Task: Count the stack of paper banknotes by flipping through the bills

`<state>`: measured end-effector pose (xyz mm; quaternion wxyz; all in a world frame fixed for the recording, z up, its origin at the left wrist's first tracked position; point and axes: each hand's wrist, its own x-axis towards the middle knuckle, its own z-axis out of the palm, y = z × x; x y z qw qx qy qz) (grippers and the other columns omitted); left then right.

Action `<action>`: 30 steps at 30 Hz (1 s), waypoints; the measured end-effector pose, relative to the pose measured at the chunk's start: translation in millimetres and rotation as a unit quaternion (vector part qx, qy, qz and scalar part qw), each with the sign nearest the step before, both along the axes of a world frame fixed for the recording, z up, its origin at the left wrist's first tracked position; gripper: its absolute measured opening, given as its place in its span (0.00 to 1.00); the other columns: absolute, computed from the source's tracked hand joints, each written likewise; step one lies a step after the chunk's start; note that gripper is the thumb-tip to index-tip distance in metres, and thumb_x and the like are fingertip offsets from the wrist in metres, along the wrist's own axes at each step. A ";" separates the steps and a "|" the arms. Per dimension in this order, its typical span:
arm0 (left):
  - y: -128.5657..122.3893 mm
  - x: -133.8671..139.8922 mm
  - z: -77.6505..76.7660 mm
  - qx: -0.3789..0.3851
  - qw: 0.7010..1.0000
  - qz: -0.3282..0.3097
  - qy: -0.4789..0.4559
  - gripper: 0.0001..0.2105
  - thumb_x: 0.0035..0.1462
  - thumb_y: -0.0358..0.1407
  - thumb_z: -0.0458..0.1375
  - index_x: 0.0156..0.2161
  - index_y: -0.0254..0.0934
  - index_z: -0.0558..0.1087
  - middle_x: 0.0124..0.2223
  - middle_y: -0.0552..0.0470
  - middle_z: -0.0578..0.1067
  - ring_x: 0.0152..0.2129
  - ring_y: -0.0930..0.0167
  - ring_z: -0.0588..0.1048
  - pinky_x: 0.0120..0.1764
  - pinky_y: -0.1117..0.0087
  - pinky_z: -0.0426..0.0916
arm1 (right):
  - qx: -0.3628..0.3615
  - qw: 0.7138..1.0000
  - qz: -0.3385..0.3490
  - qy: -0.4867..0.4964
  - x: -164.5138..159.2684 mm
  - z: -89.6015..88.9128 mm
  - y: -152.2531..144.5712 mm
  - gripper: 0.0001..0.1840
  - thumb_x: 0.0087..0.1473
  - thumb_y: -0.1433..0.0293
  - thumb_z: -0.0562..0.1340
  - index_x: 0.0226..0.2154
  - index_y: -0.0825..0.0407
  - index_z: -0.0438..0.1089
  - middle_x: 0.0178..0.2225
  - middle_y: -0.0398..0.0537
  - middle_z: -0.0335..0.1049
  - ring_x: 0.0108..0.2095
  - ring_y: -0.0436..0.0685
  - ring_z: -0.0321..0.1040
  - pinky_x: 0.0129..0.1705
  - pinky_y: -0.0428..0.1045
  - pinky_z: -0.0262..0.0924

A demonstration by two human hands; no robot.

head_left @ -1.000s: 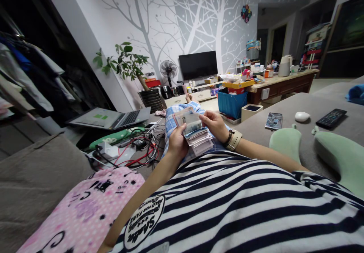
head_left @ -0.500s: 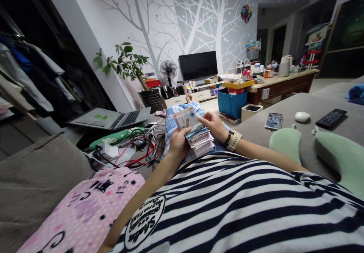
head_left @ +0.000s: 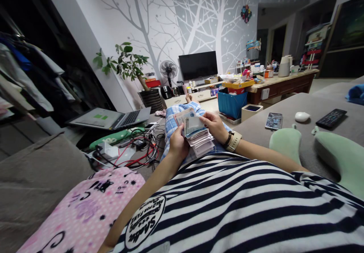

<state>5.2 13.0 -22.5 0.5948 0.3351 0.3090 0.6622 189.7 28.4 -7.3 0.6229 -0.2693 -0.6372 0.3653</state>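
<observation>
Item: stack of banknotes, resting over the lap at 12 o'clock from the striped shirt; left hand clenched around its near-left edge, right hand pinching the raised top note at 2 o'clock. Risk, as judged: the stack is fanned and loosely squared, so a slackened left grip could spill notes toward the cables at 9 o'clock. Two notes could also lift together.

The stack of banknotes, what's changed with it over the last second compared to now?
The right hand has peeled another note off the stack of banknotes: a pale green note now stands at the front of the raised notes, where a reddish one showed a second ago. The left hand keeps its grip on the stack's near side. The phone, the remote and the laptop lie as before.
</observation>
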 end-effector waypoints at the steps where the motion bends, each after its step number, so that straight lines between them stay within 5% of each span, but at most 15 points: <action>1: 0.3 0.5 -0.2 0.000 1.000 0.001 -0.002 0.17 0.74 0.39 0.67 0.62 0.41 0.91 0.54 0.42 0.96 0.62 0.48 0.94 0.67 0.49 0.89 | 0.003 1.000 0.003 0.002 0.1 0.0 -0.4 0.36 0.60 0.36 0.80 0.26 0.43 0.66 0.28 0.40 0.61 0.35 0.58 0.56 0.40 0.54 0.59; 18: -0.3 -1.4 0.9 0.016 1.000 0.016 0.008 0.19 0.70 0.41 0.73 0.63 0.43 0.92 0.55 0.43 0.96 0.63 0.43 0.94 0.67 0.46 0.90 | 0.009 0.999 0.029 0.013 -0.3 0.0 -2.2 0.38 0.57 0.32 0.78 0.27 0.42 0.64 0.26 0.41 0.58 0.32 0.57 0.54 0.36 0.54 0.58; 30: -4.1 2.7 4.6 0.012 1.000 0.009 -0.023 0.15 0.70 0.37 0.67 0.55 0.40 0.92 0.52 0.42 0.96 0.65 0.46 0.93 0.67 0.50 0.90 | -0.003 0.999 0.047 0.015 0.5 2.6 -4.5 0.40 0.60 0.31 0.80 0.28 0.43 0.66 0.25 0.39 0.59 0.30 0.56 0.56 0.34 0.53 0.58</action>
